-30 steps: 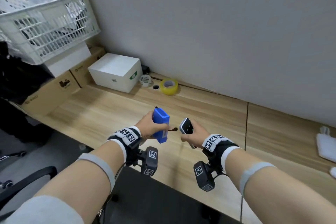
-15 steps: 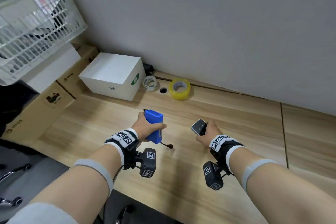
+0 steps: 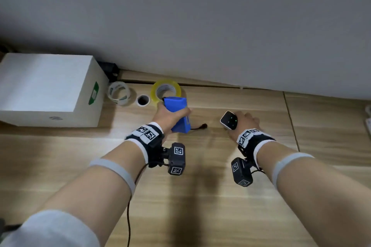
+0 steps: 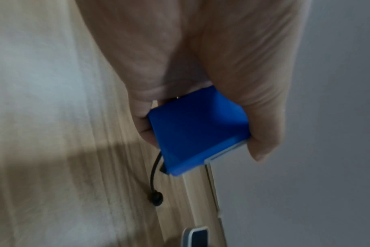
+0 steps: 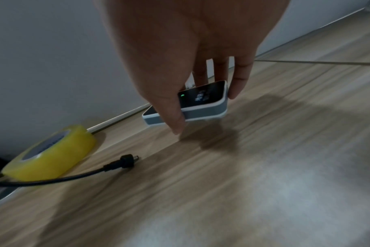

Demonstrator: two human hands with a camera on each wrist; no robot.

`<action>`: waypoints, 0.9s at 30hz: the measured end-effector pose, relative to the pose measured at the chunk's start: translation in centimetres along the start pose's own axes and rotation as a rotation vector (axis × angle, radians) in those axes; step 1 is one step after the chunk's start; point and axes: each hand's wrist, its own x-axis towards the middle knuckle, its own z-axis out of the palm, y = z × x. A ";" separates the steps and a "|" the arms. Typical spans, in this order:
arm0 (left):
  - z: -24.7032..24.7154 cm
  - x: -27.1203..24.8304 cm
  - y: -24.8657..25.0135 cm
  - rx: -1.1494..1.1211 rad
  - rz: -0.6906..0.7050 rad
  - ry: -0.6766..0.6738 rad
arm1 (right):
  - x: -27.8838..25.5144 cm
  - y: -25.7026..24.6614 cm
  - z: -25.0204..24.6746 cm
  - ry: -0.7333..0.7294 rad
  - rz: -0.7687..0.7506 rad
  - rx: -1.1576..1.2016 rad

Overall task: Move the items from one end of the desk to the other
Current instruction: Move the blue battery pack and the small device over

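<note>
My left hand grips a blue battery pack just above the wooden desk, fingers and thumb wrapped round it. A short black lead with a plug trails from it onto the desk. My right hand pinches a small white device with a dark screen by its edges, held low over the desk, tilted, a green light showing.
A yellow tape roll lies by the wall just behind the blue pack. Left of it are a cable hole, a clear tape roll and a white box. A white object peeks in at the right edge.
Both hands have moved forward toward the wall and lower to the desk, carrying the blue pack and the device. The view has tilted down, so the basket and cardboard boxes left the frame.
</note>
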 end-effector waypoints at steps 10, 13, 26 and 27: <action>0.4 6.0 1.3 0.115 0.007 -0.010 | 5.3 -2.8 0.1 0.055 0.101 -0.080; 0.8 6.3 1.7 0.046 -0.018 -0.038 | 4.4 -3.4 0.0 0.194 0.117 -0.016; 3.2 5.3 3.4 -0.007 -0.019 -0.125 | 2.7 -9.5 -1.6 -0.370 0.145 1.279; 3.6 5.4 3.1 0.031 -0.015 -0.117 | 3.0 -9.6 -1.8 -0.344 0.098 1.170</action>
